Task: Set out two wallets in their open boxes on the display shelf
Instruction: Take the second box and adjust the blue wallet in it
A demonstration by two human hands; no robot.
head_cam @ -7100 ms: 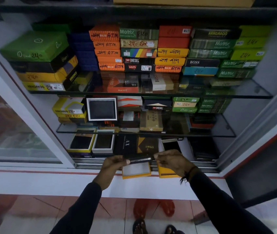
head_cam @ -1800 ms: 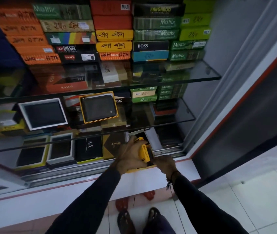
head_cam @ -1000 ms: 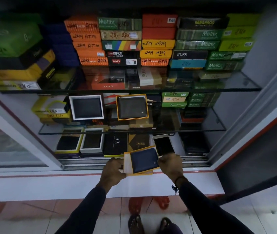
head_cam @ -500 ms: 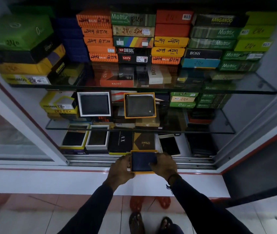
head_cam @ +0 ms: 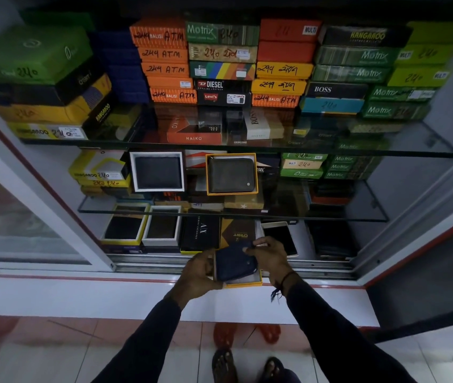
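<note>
A dark olive wallet [head_cam: 232, 174] stands propped in its open orange-rimmed box [head_cam: 256, 172] on the middle glass shelf [head_cam: 344, 215]. Below, at the cabinet's front ledge, I hold a navy blue wallet [head_cam: 235, 261] tilted up out of a yellow-rimmed open box [head_cam: 244, 283]. My left hand [head_cam: 199, 275] grips the box and the wallet's left side. The wallet's upper right corner is pinched by my right hand [head_cam: 268, 254].
A black wallet in a white-rimmed box [head_cam: 157, 172] stands left of the olive one. Stacked closed boxes fill the top shelf [head_cam: 385, 150]. Two open boxes [head_cam: 143, 230], an AX box [head_cam: 201, 233] and a phone [head_cam: 280, 236] lie on the bottom shelf. A sliding glass door [head_cam: 12, 217] is at left.
The navy wallet, lying flat in its box half a second ago, now tilts up out of it. Both hands have shifted slightly right along the ledge.
</note>
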